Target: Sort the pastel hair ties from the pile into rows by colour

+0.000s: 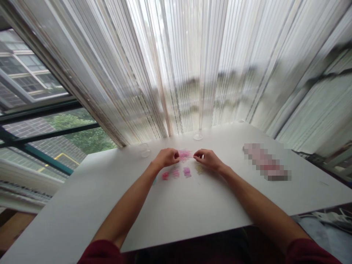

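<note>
Between my two hands, a loose spread of small pink pieces (pixel 185 155) lies on the white table (pixel 192 216). My left hand (pixel 168 157) is at its left edge with fingers curled together. At the right edge, my right hand (pixel 204 157) has thumb and forefinger pinched. Whatever either hand holds is too small to make out. Nearer to me are a red bunch (pixel 165 176), a pink bunch (pixel 176 173), a purple bunch (pixel 187 172) and a yellowish bunch (pixel 201 169), partly beside my right hand. A bit of green (pixel 154 181) shows by my left forearm.
Two clear round dishes or lids, one at the back left (pixel 145 150) and one at the back centre (pixel 198 136), stand near the curtain (pixel 189 73). A blurred-out pinkish long object (pixel 266 162) lies on the right. Cables (pixel 330 216) are beyond the table's right front edge.
</note>
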`<action>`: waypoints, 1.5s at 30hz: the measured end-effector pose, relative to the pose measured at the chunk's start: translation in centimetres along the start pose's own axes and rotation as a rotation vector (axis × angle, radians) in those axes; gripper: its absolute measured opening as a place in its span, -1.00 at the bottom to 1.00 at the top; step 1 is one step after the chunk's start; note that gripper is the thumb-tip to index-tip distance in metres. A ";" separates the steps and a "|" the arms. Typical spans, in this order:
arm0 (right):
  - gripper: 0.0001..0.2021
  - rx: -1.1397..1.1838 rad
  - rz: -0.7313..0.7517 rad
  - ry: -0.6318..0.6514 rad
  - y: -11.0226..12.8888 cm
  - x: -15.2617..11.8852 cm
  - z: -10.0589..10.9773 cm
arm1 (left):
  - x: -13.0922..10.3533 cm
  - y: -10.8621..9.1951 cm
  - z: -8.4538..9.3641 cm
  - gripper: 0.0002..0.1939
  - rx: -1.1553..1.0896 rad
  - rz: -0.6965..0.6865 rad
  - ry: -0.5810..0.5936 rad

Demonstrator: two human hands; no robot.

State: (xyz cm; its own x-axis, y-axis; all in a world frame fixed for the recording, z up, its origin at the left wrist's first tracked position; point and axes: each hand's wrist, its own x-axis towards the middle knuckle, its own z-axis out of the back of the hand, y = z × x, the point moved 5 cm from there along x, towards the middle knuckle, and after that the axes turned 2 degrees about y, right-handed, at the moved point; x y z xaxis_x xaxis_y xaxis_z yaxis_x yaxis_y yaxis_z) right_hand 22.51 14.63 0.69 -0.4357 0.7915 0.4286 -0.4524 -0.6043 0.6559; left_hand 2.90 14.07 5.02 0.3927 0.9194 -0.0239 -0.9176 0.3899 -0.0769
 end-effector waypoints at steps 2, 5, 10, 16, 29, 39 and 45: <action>-0.87 -0.001 0.005 -0.003 0.0 0.0 0.0 | 0.5 -0.1 -0.3 -0.85 0.001 0.008 -0.010; -0.88 -0.002 0.008 -0.005 0.0 -0.1 0.1 | 0.5 -0.2 -0.4 -0.84 -0.005 0.003 -0.023; -0.89 0.007 0.021 -0.009 0.1 0.0 0.0 | -1.2 0.2 0.2 -0.81 -0.017 -0.012 -0.031; -0.89 0.016 0.037 -0.011 0.1 0.0 -0.1 | -3.0 0.4 0.2 -0.81 -0.025 0.002 0.046; -0.87 0.001 0.024 -0.020 0.0 0.0 0.1 | -1.7 -0.9 -0.6 -0.87 0.050 -0.019 0.150; -0.89 0.005 0.020 -0.017 0.1 0.1 0.0 | 0.8 -0.8 1.1 -0.83 0.071 -0.026 0.030; -0.89 0.027 0.027 -0.012 0.5 0.0 0.2 | -1.1 -1.5 1.0 -0.71 0.006 -0.059 -0.118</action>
State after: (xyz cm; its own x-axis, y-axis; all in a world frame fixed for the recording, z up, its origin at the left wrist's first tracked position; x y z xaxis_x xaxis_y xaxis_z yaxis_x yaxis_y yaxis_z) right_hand 22.47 14.35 1.13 -0.4382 0.7763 0.4531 -0.4192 -0.6224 0.6609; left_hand 3.77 12.55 6.21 0.4362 0.8945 0.0975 -0.8938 0.4433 -0.0684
